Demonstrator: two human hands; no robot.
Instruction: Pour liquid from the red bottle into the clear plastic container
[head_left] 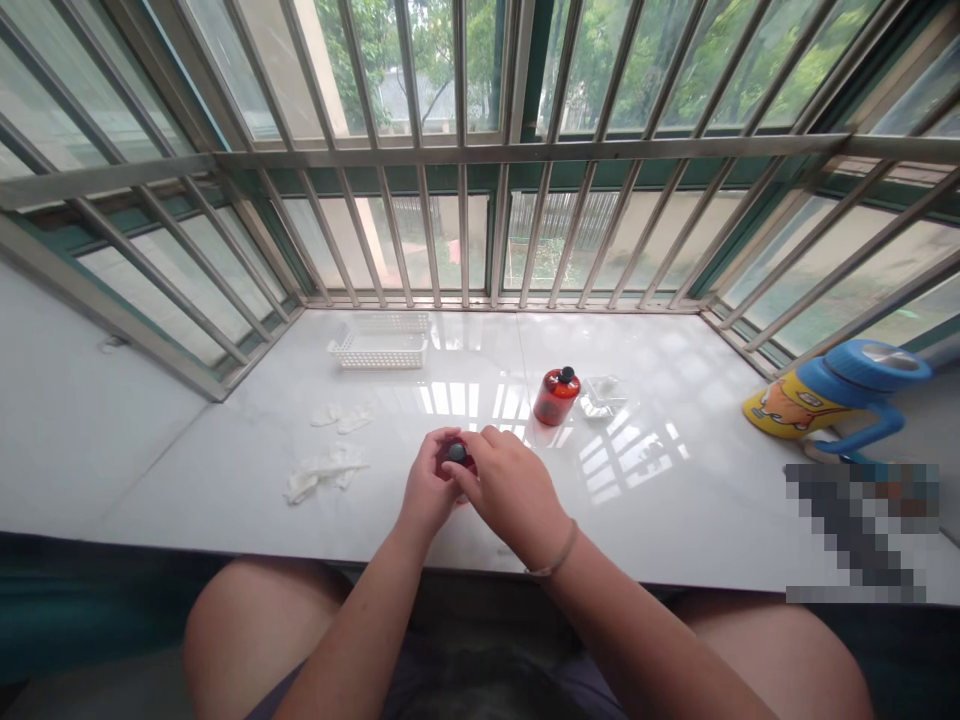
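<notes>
I am sitting at a glossy white stone window sill, knees below its front edge, with a metal window grille beyond it. Both my hands meet at the near middle of the sill. My left hand is curled around a small red bottle with a dark round cap; only the cap and a sliver of red show between my fingers. My right hand, a thin bangle at its wrist, is closed over the bottle from the right, fingertips at the cap.

To work the cap well, I judge the left hand should hold the body steady and upright just above the sill while the right fingertips alone turn, so nothing spills on the slick surface.

A second red bottle with a black cap stands just beyond my hands to the right, close enough that a wide elbow swing could tip it. Beside it lies a small clear plastic tray. To my left lie crumpled white gloves, with two smaller white pieces farther back. A white slotted plastic basket sits well back. A yellow cup with a blue lid and handle lies tilted at the far right.
</notes>
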